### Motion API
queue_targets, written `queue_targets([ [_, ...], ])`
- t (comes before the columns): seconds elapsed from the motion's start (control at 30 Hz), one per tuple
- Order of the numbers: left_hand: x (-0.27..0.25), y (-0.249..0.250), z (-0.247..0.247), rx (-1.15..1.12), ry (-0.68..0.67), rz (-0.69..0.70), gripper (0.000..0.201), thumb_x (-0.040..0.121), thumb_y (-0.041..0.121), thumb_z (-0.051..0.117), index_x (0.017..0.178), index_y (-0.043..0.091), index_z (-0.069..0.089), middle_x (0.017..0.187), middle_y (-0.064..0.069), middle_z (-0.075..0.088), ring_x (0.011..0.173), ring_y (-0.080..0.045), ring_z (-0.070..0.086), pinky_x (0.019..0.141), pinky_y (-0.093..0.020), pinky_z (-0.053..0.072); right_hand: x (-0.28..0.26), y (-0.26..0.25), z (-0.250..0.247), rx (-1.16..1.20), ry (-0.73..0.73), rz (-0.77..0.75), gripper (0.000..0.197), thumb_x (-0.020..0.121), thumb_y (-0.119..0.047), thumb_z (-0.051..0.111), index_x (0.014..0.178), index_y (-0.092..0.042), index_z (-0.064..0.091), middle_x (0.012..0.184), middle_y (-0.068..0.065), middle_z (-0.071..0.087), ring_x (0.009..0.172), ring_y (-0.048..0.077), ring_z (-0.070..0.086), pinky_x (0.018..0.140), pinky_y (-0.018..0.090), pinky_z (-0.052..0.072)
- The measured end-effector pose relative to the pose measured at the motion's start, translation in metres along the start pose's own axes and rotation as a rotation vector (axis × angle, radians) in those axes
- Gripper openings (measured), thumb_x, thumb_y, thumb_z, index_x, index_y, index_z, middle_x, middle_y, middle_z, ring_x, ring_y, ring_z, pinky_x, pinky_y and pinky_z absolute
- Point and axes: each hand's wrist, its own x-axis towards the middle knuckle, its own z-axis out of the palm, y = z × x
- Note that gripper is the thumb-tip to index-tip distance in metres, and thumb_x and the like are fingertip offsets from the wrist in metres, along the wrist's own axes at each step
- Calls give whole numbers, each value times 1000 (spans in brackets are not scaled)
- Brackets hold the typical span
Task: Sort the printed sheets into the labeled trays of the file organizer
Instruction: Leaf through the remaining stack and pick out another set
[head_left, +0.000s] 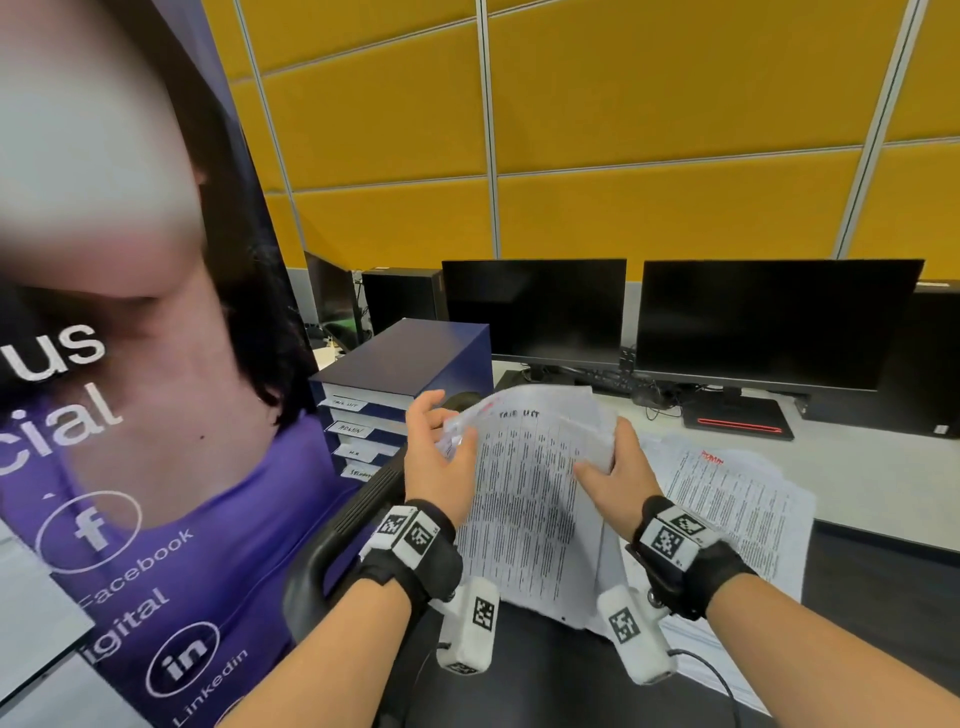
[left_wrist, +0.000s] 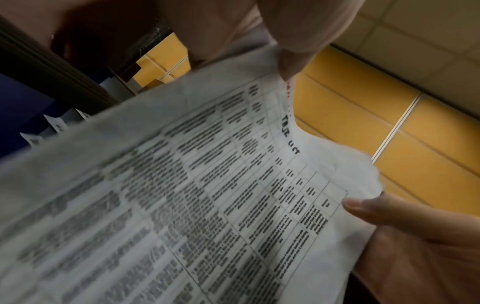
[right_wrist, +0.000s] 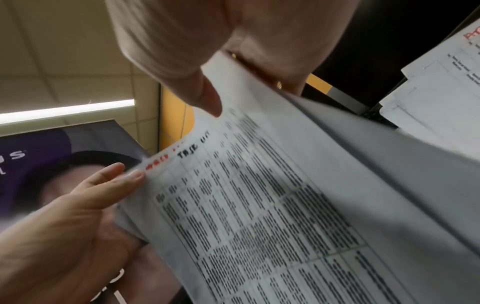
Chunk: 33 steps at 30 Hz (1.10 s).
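Note:
I hold a bundle of printed sheets (head_left: 524, 493) upright in front of me; the top sheet is a table with "TASK LIST" handwritten above it. My left hand (head_left: 447, 431) pinches its upper left edge, thumb (left_wrist: 285, 51) on the front. My right hand (head_left: 602, 452) grips the right edge, thumb (right_wrist: 205, 96) on the top sheet and several sheets bent back behind it. The dark blue file organizer (head_left: 410, 358) stands just beyond my left hand, with labeled trays (head_left: 349, 404) facing me. A loose pile of sheets (head_left: 737, 499) with a red heading lies on the desk to the right.
Two dark monitors (head_left: 535, 312) (head_left: 769, 322) stand at the back of the white desk (head_left: 857, 457), with cables between them. A tall purple banner (head_left: 156, 467) fills the left. A black chair armrest (head_left: 332, 545) sits below my left wrist.

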Motion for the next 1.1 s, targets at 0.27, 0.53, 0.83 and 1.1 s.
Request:
queue_targets([
  [0.27, 4, -12, -13, 237, -116, 52, 41, 89, 12, 59, 119, 35, 44, 115, 10, 53, 104, -14, 56, 93, -39, 50, 2, -7, -5, -240, -17, -200, 73, 84, 11, 42, 142, -29, 24, 131, -16, 33, 112, 0, 43, 86, -2, 35],
  [0.53, 14, 11, -14, 238, -4, 100, 17, 96, 17, 50, 112, 21, 49, 92, 9, 54, 79, 1, 53, 59, -4, 40, 9, -24, -1, -282, 73, -321, 46, 89, 2, 46, 119, -33, 40, 98, -12, 51, 77, 1, 54, 66, 16, 47],
  [0.83, 10, -7, -2, 102, 22, -67, 41, 83, 25, 71, 111, 31, 42, 90, 13, 57, 81, -5, 60, 72, -22, 51, 13, -20, 2, -341, 95, -304, 51, 87, 5, 46, 128, -26, 46, 113, -11, 43, 101, 0, 45, 91, 14, 39],
  [1.1, 18, -22, -13, -8, -32, -199, 36, 79, 26, 74, 107, 18, 52, 97, -1, 67, 84, -13, 66, 71, -27, 55, 14, -16, -6, -176, 136, -197, 39, 85, -1, 55, 114, -27, 55, 107, -14, 54, 100, 5, 54, 95, 25, 45],
])
